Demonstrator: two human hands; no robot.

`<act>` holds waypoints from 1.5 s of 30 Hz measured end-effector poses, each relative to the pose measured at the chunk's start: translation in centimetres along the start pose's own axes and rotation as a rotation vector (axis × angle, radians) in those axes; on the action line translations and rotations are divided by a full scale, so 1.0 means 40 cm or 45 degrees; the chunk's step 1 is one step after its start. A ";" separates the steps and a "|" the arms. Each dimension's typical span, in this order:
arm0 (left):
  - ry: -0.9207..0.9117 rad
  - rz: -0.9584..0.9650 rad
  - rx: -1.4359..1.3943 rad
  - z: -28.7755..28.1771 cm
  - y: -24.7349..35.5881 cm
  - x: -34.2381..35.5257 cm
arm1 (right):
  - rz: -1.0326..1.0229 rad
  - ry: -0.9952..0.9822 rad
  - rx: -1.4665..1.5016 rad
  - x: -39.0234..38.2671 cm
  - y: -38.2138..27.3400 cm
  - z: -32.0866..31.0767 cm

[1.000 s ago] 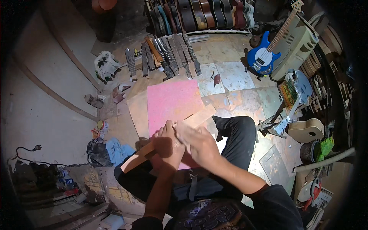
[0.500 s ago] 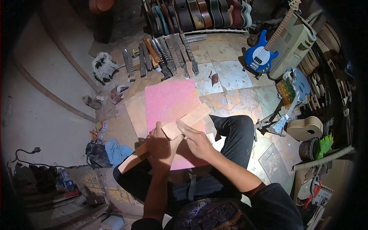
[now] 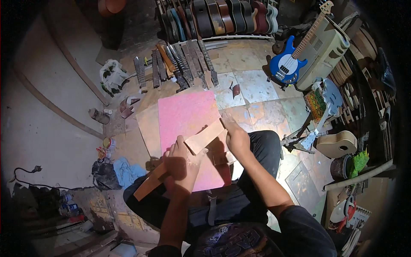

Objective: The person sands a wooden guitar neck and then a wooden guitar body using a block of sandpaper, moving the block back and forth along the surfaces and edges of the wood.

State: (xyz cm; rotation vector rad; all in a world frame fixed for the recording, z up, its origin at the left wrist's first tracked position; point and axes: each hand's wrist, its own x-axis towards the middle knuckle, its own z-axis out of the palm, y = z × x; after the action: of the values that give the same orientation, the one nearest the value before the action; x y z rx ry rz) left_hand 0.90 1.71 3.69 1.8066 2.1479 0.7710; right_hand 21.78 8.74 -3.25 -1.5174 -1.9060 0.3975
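Observation:
My left hand [image 3: 183, 160] is closed round a long strip of pale bare wood [image 3: 206, 136] held slantwise over a pink board [image 3: 186, 113]. My right hand [image 3: 236, 136] wraps the strip's far right end, fingers at its edge. Past my left hand, toward the lower left, a darker wooden length [image 3: 147, 185] slopes down over my left thigh. The left hand hides whether both lengths are one piece. Shadow falls on the back of the left hand. Below the right hand, a small wooden block [image 3: 222, 158] shows partly.
Several fretted guitar necks [image 3: 184, 64] lie beyond the board. A blue bass guitar [image 3: 286, 64] leans at the back right. Guitar bodies [image 3: 222, 17] stand in a rack at the far side. A blue cloth [image 3: 127, 171] and black bag [image 3: 105, 174] lie left.
My right hand has moved right and away from me along the wood, from its middle to its far end. The left hand keeps its grip. The whole view has shifted slightly.

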 end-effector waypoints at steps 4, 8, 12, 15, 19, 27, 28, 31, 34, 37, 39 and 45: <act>0.024 -0.007 0.016 0.006 -0.017 0.008 | -0.333 -0.078 0.312 -0.076 -0.116 0.013; 0.058 0.038 0.024 0.008 -0.027 0.008 | -0.146 0.196 0.077 0.026 -0.046 -0.002; 0.029 -0.019 0.057 -0.002 -0.009 0.015 | -0.237 -0.144 0.318 -0.078 -0.124 0.018; 0.040 -0.012 0.087 -0.004 -0.023 0.003 | 0.028 -0.174 -0.078 -0.008 -0.051 -0.003; 0.017 -0.031 0.057 -0.009 -0.015 0.013 | -0.108 -0.050 0.018 -0.042 -0.085 0.022; 0.075 0.024 0.097 0.004 -0.014 0.006 | -0.041 -0.134 -0.150 -0.013 -0.066 0.014; 0.079 0.023 0.106 0.007 -0.015 0.001 | -0.008 -0.204 -0.164 -0.037 -0.099 0.016; 0.075 0.038 0.059 0.006 -0.030 -0.005 | -0.204 -0.168 0.028 -0.060 -0.106 0.003; 0.080 0.078 0.075 -0.005 -0.002 -0.006 | -0.048 0.218 -0.019 0.026 -0.018 0.007; 0.059 0.065 0.070 0.002 -0.016 -0.015 | -0.110 -0.099 -0.097 -0.065 -0.078 0.037; -0.005 0.038 0.004 -0.001 -0.020 -0.026 | -0.297 -0.140 0.064 -0.075 -0.110 0.009; 0.028 0.032 0.111 -0.021 0.041 -0.030 | -0.086 -0.063 -0.016 -0.053 -0.063 0.019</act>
State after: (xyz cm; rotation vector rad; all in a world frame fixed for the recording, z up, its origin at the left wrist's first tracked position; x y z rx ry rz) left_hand 2.14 0.53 5.07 1.8794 2.2093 0.7161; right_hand 19.65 6.14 -2.94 -1.4597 -1.9958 0.3972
